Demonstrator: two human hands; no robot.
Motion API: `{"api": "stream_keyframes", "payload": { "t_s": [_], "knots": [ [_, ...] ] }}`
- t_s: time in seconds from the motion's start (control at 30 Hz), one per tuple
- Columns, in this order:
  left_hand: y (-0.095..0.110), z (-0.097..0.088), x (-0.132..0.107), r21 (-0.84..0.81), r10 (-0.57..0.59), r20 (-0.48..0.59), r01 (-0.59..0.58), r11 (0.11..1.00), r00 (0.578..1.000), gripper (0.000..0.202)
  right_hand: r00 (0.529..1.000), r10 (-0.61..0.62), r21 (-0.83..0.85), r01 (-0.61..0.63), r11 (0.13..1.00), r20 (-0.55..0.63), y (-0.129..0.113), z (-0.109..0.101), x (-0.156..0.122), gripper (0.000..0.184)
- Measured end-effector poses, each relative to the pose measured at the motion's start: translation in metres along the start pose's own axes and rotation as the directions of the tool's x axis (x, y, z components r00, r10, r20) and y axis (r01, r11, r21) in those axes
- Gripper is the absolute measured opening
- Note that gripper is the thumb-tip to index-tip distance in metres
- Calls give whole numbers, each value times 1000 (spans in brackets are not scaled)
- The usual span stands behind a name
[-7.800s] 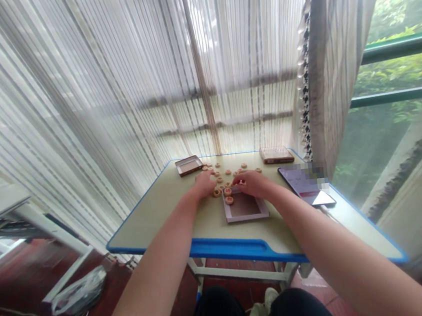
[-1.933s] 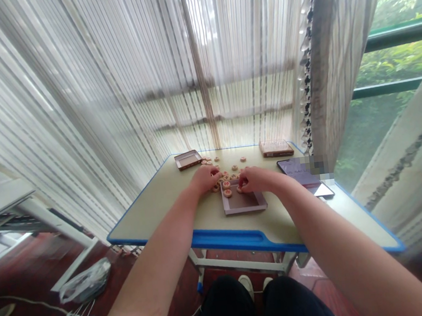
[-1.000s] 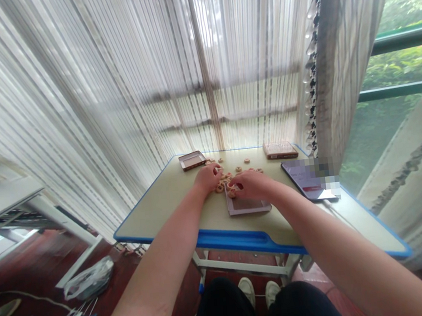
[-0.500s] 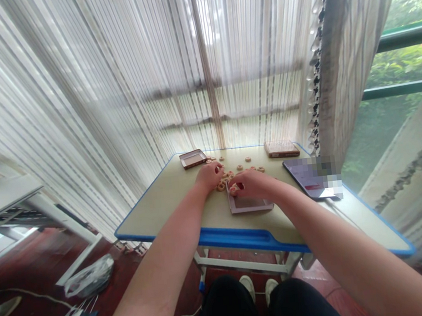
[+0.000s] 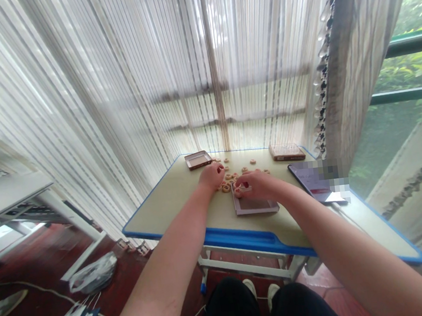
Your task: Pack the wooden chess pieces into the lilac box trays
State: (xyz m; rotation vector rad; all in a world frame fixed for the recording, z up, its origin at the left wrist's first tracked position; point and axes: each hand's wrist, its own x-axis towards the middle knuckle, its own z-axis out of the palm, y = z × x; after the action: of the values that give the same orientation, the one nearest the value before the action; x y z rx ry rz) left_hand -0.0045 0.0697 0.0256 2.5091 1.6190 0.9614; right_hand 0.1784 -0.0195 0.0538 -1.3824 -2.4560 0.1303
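Observation:
My left hand [image 5: 212, 174] is closed, thumb and fingers pinched round a pale disc that looks like a Chinese chess piece, mostly covered by the fingers. Loose Chinese chess pieces [image 5: 226, 188], round and wooden, lie scattered beside and beyond it. My right hand [image 5: 254, 183] reaches over an open shallow box [image 5: 256, 210] near the front of the table. Its fingertips are closed on a Chinese chess piece with red marking [image 5: 238, 192], at the box's left wall.
A shallow brown box part [image 5: 198, 160] sits at the back left of the table [image 5: 170, 197]. At the back right lies a closed flat box [image 5: 287, 152]. A tablet [image 5: 311, 182] with a cable rests on the right. Striped curtains [image 5: 149, 74] hang behind the table.
The whole view has shifted slightly, so the table appears farther right and lower. Both hands keep nearly the same places, with only small finger movement.

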Motion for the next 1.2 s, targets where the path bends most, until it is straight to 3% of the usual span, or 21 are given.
{"api": "stream_keyframes", "payload": {
  "t_s": [0.1, 0.3, 0.43, 0.57, 0.8, 0.9, 1.0, 1.1, 1.2],
  "knots": [
    [-5, -1, 2, 6, -3, -47, 4, 1000, 999, 25, 998, 47, 0, -48, 999, -39, 6, -3, 0, 29],
    [-6, -10, -1, 56, -31, 219, 20, 998, 975, 18, 990, 57, -79, -68, 995, -127, 23, -5, 1, 22],
    [-5, -12, -5, 82, 43, 295, -70, 994, 955, 22, 988, 64, -92, -77, 993, -137, 24, -4, 1, 22],
    [-4, -11, -4, 72, 41, 334, -69, 995, 942, 24, 989, 59, -88, -72, 994, -136, 22, -4, 2, 22],
    [-7, -7, -1, -23, 112, 236, -109, 994, 965, 27, 989, 48, -81, -60, 995, -141, 23, -1, 3, 21],
    [-7, -7, -2, 91, 47, 181, -64, 994, 982, 33, 989, 45, -80, -56, 995, -140, 22, -1, 3, 20],
    [-7, -10, -3, 174, 3, 229, -44, 984, 973, 30, 992, 49, -73, -58, 996, -116, 21, -1, 4, 22],
    [-3, -14, -4, 104, 20, 209, -43, 994, 978, 21, 989, 85, -86, -96, 992, -121, 20, 0, 4, 23],
    [4, -13, -3, -74, 103, 119, -95, 993, 988, 20, 962, 174, -84, -195, 977, -211, 19, 0, 4, 27]
  ]
}}
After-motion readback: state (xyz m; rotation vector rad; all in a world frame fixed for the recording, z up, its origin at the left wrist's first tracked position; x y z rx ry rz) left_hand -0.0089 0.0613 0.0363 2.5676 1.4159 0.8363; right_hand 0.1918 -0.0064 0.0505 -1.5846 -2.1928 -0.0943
